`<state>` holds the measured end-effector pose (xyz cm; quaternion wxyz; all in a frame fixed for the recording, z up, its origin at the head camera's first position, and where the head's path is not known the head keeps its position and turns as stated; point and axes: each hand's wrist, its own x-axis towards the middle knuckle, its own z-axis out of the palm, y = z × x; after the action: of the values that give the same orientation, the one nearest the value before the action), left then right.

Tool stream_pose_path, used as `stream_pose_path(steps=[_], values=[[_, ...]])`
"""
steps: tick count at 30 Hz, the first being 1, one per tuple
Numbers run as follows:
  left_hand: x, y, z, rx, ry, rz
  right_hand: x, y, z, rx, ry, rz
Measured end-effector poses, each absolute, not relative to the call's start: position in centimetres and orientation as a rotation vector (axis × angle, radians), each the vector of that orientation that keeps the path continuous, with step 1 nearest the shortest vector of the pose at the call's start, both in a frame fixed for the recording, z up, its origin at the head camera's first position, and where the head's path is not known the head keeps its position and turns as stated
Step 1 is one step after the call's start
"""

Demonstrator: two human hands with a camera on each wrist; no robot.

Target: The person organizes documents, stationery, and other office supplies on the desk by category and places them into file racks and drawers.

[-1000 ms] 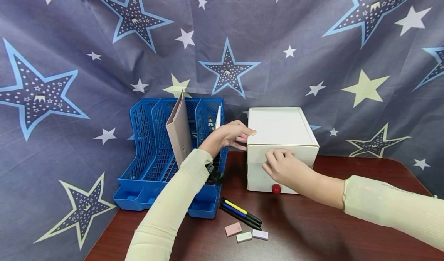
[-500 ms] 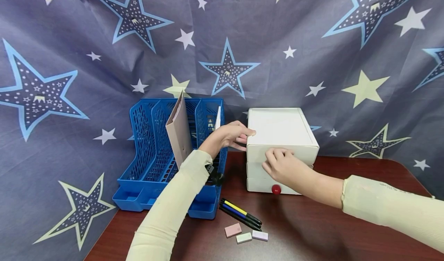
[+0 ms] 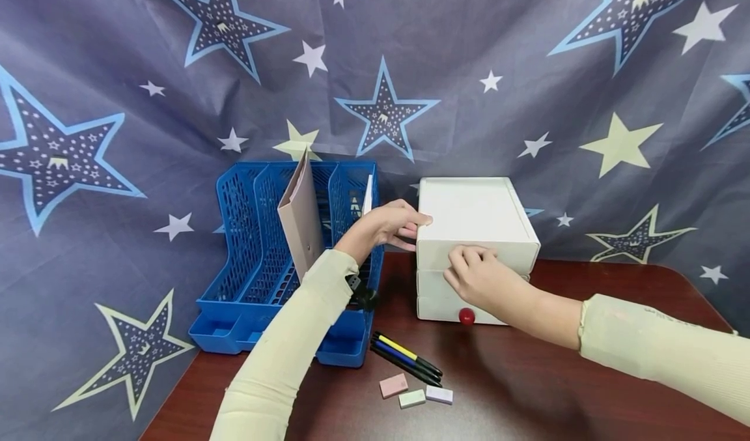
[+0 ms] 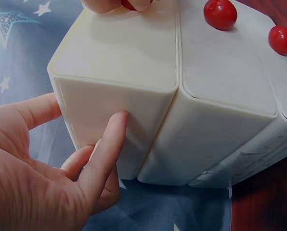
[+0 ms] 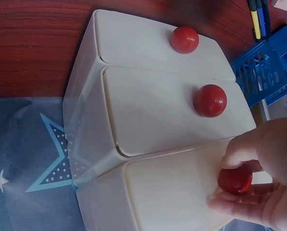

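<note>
A white three-drawer box (image 3: 477,210) with round red knobs stands on the table. My right hand (image 3: 483,278) is at its top drawer. In the right wrist view, thumb and fingers pinch the top drawer's red knob (image 5: 235,179); the head view hides this knob behind the hand. The middle knob (image 5: 210,100) and the bottom knob (image 5: 184,39) are free. At the box's upper left edge is my left hand (image 3: 395,225), its thumb on the top. In the left wrist view, the extended index finger (image 4: 115,130) touches the side wall. The top drawer front looks closed.
Left of the box stands a blue file rack (image 3: 240,245) holding a beige folder (image 3: 301,223). Several pens (image 3: 404,356) lie before it, near a pink eraser (image 3: 393,385), a pale green eraser (image 3: 412,398) and a lilac eraser (image 3: 439,395). A starry cloth (image 3: 457,50) hangs behind.
The head view has shifted slightly, so the box and rack appear a little higher. Both hands keep their places on the box, and no drawer has visibly moved.
</note>
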<state>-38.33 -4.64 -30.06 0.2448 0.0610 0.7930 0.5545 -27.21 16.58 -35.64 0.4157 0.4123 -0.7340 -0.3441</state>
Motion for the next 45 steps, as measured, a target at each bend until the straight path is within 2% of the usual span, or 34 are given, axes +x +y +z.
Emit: stream_pose_path(steps=[26, 45], values=[[-38.5, -4.9, -30.3, 0.163, 2.165, 1.524, -27.4, 16.8, -35.9, 1.06, -1.866, -0.805], [-38.5, -4.9, -30.3, 0.173, 2.171, 1.507, -25.7, 17.1, -36.9, 1.014, -1.811, -0.684]])
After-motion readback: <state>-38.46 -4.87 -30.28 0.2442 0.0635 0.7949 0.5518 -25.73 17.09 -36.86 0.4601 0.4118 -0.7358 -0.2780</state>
